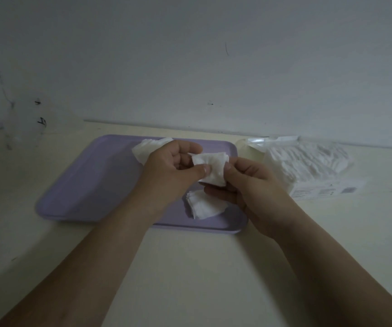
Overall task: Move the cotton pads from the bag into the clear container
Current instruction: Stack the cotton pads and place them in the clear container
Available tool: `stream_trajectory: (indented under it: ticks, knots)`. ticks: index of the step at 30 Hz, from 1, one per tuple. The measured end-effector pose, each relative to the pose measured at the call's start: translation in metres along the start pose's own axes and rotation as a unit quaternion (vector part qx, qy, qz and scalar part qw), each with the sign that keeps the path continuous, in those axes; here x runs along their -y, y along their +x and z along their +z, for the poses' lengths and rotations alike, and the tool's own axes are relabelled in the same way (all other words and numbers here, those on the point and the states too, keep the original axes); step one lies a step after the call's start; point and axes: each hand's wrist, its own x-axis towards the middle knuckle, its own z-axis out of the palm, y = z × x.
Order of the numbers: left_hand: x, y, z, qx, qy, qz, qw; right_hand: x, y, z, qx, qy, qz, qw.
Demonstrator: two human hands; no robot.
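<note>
Both hands hold a small stack of white square cotton pads point(212, 167) above a lilac tray point(91, 182). My left hand point(169, 172) pinches the stack's left edge with thumb and fingers. My right hand point(249, 185) pinches its right edge. A loose pile of pads point(203, 205) lies on the tray below my hands, and another pile point(149, 147) sits at the tray's far edge, partly hidden by my left hand. The clear plastic bag point(308, 166) full of pads lies on the table to the right. A clear container point(22, 128) stands faintly visible at the far left.
The cream table point(190, 267) runs to a pale wall point(190, 67) right behind the tray. A printed label point(327, 191) shows on the bag's near side. Bare tabletop lies in front of the tray and to its left.
</note>
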Motion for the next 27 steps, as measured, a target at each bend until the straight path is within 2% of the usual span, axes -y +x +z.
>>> stream_trajectory:
  ticks: [3,6,11,14,20,23,25,27]
  knots:
    - [0.002,-0.001,0.004,-0.014,0.066,0.035,0.997,0.002,-0.002,0.001,-0.004,-0.036,-0.003,0.999]
    - [0.005,0.0,0.001,-0.009,0.16,0.054,0.986,-0.002,-0.001,0.001,-0.08,-0.054,-0.021,0.995]
    - [0.01,-0.005,-0.022,0.124,0.34,-0.021,0.932,-0.002,0.001,-0.001,-0.091,0.008,-0.01,0.996]
    - [0.009,-0.009,-0.02,0.158,0.342,-0.034,0.926,-0.001,0.001,-0.001,-0.096,0.012,-0.007,0.995]
    - [0.015,-0.003,-0.019,0.125,0.328,0.006,0.936,-0.001,0.005,-0.007,-0.132,0.025,-0.008,0.991]
    - [0.018,-0.002,-0.02,0.122,0.311,0.002,0.942,-0.005,0.007,-0.012,-0.172,-0.063,-0.061,0.981]
    - [0.018,0.0,-0.022,0.116,0.323,0.007,0.939,-0.008,0.01,-0.014,-0.224,-0.213,-0.118,0.944]
    - [0.018,0.0,-0.019,0.107,0.344,0.029,0.932,-0.01,0.015,-0.011,-0.235,-0.31,-0.145,0.91]
